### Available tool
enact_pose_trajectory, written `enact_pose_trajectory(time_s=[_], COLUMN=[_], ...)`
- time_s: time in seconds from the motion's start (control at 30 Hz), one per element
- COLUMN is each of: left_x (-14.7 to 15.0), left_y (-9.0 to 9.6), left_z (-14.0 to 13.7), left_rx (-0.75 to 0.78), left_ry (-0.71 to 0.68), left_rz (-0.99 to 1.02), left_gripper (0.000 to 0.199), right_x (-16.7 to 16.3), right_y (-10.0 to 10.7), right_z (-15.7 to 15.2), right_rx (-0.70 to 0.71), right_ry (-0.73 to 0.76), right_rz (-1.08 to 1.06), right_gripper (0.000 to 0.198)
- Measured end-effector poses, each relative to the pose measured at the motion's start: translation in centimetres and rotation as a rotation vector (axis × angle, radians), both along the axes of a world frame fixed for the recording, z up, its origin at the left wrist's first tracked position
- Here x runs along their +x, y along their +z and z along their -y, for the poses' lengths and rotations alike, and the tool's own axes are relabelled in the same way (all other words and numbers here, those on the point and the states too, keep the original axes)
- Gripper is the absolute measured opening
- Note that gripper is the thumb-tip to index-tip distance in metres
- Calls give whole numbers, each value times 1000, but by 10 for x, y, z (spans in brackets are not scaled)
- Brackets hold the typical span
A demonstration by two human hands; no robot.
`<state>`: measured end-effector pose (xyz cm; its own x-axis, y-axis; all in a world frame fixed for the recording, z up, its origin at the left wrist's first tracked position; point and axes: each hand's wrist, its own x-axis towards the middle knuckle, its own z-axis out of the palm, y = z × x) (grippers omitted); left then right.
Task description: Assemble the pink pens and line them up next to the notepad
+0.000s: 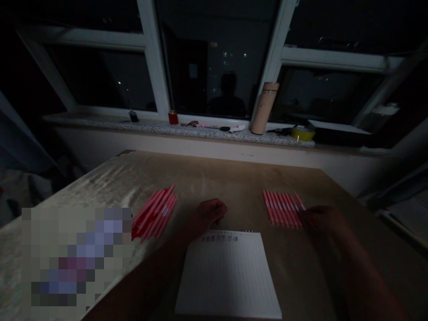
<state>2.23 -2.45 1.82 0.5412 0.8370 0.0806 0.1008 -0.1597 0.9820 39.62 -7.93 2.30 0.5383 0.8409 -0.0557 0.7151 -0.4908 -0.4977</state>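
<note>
My left hand (210, 213) rests on the table just above the top edge of a spiral notepad (230, 276), its fingers curled in and nothing showing between them. At the right, my right hand (323, 217) pinches a pink pen (300, 200) that slants beside the end of a neat row of pink pens (280, 208). The lower part of that pen is hidden by my fingers. Left of my left hand lies a looser pile of pink pens (163, 209), some crossing each other over something red. The notepad's lined page has a row of drawn marks near its top.
The brown table (234, 176) stands against a window wall. On the speckled sill (150, 127) are a tall pinkish flask (265, 109), a small red jar (173, 117) and a roll of yellow tape (302, 133). A blurred-out patch (76, 258) covers the table's left side.
</note>
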Motion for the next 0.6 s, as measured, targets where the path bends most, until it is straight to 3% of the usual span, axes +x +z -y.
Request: enact_pose_trajectory(time_s=[0.37,0.6], left_x=[0,0], left_y=[-5,5], left_z=[0,5], left_rx=[-14,22], left_ry=[2,-14], left_rz=[-42,-57], left_gripper=[37,34], right_x=[9,1], right_y=[-16,-8], right_z=[-5,-5], right_rx=[52,-27], right_ry=[59,0], right_rz=[66,59], right_gripper=[26,27])
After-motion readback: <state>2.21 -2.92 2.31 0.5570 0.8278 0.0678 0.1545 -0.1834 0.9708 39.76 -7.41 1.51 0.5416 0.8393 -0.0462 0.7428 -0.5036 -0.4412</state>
